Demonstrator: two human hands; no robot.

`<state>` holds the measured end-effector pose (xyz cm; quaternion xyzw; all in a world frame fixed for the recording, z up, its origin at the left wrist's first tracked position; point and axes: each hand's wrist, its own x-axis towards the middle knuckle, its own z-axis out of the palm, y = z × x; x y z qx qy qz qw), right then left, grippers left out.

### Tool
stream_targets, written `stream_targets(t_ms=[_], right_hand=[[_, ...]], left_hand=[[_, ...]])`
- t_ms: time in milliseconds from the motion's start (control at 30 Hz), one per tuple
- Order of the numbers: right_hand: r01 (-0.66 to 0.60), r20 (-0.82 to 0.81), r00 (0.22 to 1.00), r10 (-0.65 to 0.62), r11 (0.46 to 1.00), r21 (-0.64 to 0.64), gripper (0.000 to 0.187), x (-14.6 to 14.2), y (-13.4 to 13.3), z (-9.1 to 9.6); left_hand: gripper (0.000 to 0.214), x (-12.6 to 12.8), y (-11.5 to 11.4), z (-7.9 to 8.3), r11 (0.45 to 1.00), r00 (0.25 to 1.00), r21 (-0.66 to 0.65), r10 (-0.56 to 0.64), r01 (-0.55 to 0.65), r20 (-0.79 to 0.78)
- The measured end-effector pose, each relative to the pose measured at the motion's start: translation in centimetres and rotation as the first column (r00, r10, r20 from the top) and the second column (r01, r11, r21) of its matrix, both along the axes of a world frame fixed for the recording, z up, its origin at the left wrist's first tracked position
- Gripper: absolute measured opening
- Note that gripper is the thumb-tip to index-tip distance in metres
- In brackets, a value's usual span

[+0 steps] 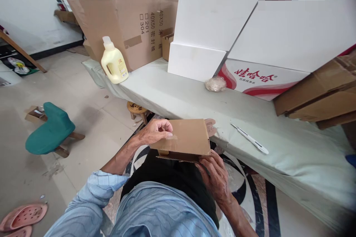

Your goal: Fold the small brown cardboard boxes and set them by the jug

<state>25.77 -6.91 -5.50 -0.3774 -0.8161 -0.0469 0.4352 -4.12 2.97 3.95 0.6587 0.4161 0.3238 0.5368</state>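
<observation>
A small brown cardboard box [189,133] is held above my lap, beside the table's near edge. My left hand [157,130] is at its left end, with thumb and forefinger pinched at a glossy strip of clear tape [172,138] on the upper face. My right hand [215,174] grips the box's near right corner, fingers bent over the edge by an opened flap. At the box's far right, a pinkish-brown printed piece [211,127] sticks out. A white utility knife [250,139] lies on the table to the right, apart from both hands.
On the cloth-covered table [191,94] stand a pale yellow detergent bottle [114,63], a large carton [133,26] and stacked white boxes [214,18]. A tape-like clear bundle [216,84] lies before them. Folded cardboard [322,92] is at right, a green stool [51,129] at left.
</observation>
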Motion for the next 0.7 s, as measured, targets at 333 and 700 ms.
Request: stream_targets(t_ms=[333, 700], right_hand=[[0.024, 0.038, 0.999, -0.024, 1.000, 0.016, 0.017, 0.0, -0.8, -1.0], [0.082, 0.090, 0.993, -0.081, 0.997, -0.007, 0.009, -0.3, -2.0, -0.8]], left_hand=[[0.021, -0.6, -1.9, -1.4, 0.999, 1.000, -0.041, -0.009, 0.009, -0.006], [0.012, 0.1, -3.7, -2.8, 0.999, 0.996, -0.007, -0.054, 0.054, -0.073]])
